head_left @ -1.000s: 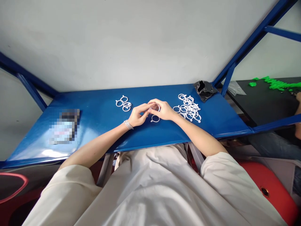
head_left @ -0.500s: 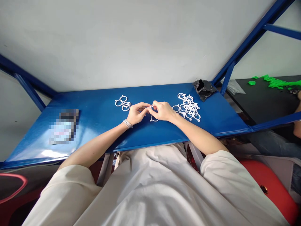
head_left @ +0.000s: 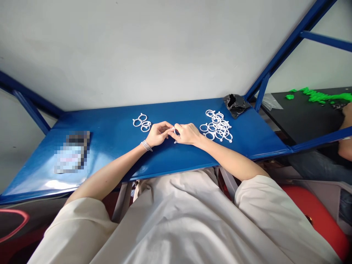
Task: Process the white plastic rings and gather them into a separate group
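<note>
Over the middle of the blue table, my left hand (head_left: 158, 134) and my right hand (head_left: 187, 134) meet at the fingertips. Both are closed on a small white plastic ring (head_left: 175, 130), which the fingers mostly cover. Another bit of white shows just under my right fingers; whether it belongs to the same ring I cannot tell. Left of my left hand lies a small group of white rings (head_left: 145, 126), each with a little knob. To the right of my right hand is a larger heap of the same white rings (head_left: 218, 126), overlapping one another.
A crumpled black plastic bag (head_left: 236, 105) sits at the table's back right. A pixelated phone-like object (head_left: 72, 152) lies on the blue table (head_left: 110, 143) at left. Blue frame bars rise at both sides. Green pieces (head_left: 316, 96) and another person's arm (head_left: 345, 135) are at far right.
My right hand has turned a little, its fingers now lower over the white ring. The whole view has shifted slightly. Both ring groups look the same.
</note>
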`<state>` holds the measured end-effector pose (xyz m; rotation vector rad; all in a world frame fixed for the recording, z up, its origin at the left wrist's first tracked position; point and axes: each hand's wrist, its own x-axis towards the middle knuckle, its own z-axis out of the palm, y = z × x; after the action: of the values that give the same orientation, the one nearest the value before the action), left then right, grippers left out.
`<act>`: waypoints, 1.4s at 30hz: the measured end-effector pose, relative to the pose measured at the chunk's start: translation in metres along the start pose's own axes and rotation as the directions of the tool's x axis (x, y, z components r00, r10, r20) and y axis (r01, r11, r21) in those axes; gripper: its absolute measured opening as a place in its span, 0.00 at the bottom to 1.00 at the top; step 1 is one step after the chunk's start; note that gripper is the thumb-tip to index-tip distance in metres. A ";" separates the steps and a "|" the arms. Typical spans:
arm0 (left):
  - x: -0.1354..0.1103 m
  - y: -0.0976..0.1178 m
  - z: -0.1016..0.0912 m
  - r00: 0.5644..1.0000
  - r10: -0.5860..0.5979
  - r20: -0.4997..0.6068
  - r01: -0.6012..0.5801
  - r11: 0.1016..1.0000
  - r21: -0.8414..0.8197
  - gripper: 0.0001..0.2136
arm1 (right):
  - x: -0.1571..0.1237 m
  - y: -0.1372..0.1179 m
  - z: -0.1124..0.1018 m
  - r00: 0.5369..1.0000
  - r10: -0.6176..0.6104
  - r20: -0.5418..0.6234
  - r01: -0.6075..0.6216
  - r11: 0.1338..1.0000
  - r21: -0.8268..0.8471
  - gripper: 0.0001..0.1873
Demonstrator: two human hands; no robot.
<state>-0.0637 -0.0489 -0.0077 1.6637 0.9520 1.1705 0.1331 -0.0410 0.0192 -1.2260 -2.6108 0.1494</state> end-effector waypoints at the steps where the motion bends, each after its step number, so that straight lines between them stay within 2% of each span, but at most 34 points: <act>1: 0.000 0.000 0.000 1.000 -0.005 0.003 0.005 1.000 -0.003 0.22 | 0.000 0.000 0.001 1.000 -0.001 -0.004 0.001 1.000 0.010 0.27; 10: 0.001 -0.001 -0.003 1.000 -0.014 0.015 0.013 0.999 0.051 0.21 | -0.001 -0.003 0.001 0.999 0.051 0.003 -0.051 0.998 0.031 0.22; 15: 0.002 -0.002 -0.003 0.999 -0.025 0.020 0.023 0.997 0.076 0.22 | 0.005 0.001 0.004 0.999 0.042 0.005 -0.042 0.989 0.143 0.23; 17: 0.004 0.001 -0.007 0.999 -0.033 -0.007 0.034 0.992 0.119 0.22 | 0.010 0.015 -0.005 1.000 0.007 0.018 -0.011 0.972 0.235 0.23; 19: 0.007 0.006 -0.015 0.999 -0.019 -0.048 0.030 0.972 0.234 0.21 | 0.011 0.040 -0.021 0.999 0.012 0.037 -0.024 0.941 0.337 0.34; 20: 0.009 0.009 -0.022 0.998 0.003 -0.070 0.019 0.947 0.319 0.20 | 0.010 0.056 -0.032 0.997 0.061 0.041 -0.072 0.928 0.364 0.38; 22: 0.014 0.015 -0.037 0.992 0.082 -0.094 -0.022 0.857 0.515 0.17 | 0.004 0.090 -0.054 0.974 0.228 -0.003 -0.215 0.922 0.323 0.33; 23: 0.016 0.018 -0.046 0.987 0.125 -0.099 -0.040 0.798 0.602 0.15 | 0.000 0.106 -0.063 0.957 0.291 0.012 -0.283 0.917 0.283 0.29; 25: 0.020 0.021 -0.061 0.976 0.185 -0.111 -0.047 0.684 0.728 0.12 | -0.006 0.132 -0.075 0.908 0.393 0.149 -0.415 0.891 0.181 0.22; 27: 0.023 0.021 -0.072 0.972 0.202 -0.123 -0.028 0.614 0.788 0.11 | -0.009 0.146 -0.077 0.860 0.439 0.259 -0.482 0.865 0.136 0.18; 30: 0.027 0.019 -0.081 0.974 0.187 -0.131 0.002 0.565 0.825 0.10 | -0.006 0.148 -0.068 0.839 0.415 0.351 -0.479 0.870 0.117 0.15; 33: 0.028 0.018 -0.087 0.981 0.148 -0.127 0.026 0.547 0.837 0.09 | -0.001 0.141 -0.060 0.838 0.403 0.369 -0.467 0.879 0.101 0.11; 38: 0.030 0.020 -0.099 0.993 0.090 -0.079 0.012 0.580 0.815 0.08 | -0.003 0.133 -0.066 0.885 0.396 0.244 -0.442 0.881 0.172 0.06; 42: 0.030 0.019 -0.110 0.993 0.065 -0.102 0.041 0.613 0.789 0.10 | -0.004 0.124 -0.072 0.925 0.366 0.097 -0.378 0.877 0.296 0.07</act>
<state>-0.1589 -0.0038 0.0395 2.2983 1.7193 0.8914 0.2470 0.0348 0.0628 -1.5970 -2.2325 0.6344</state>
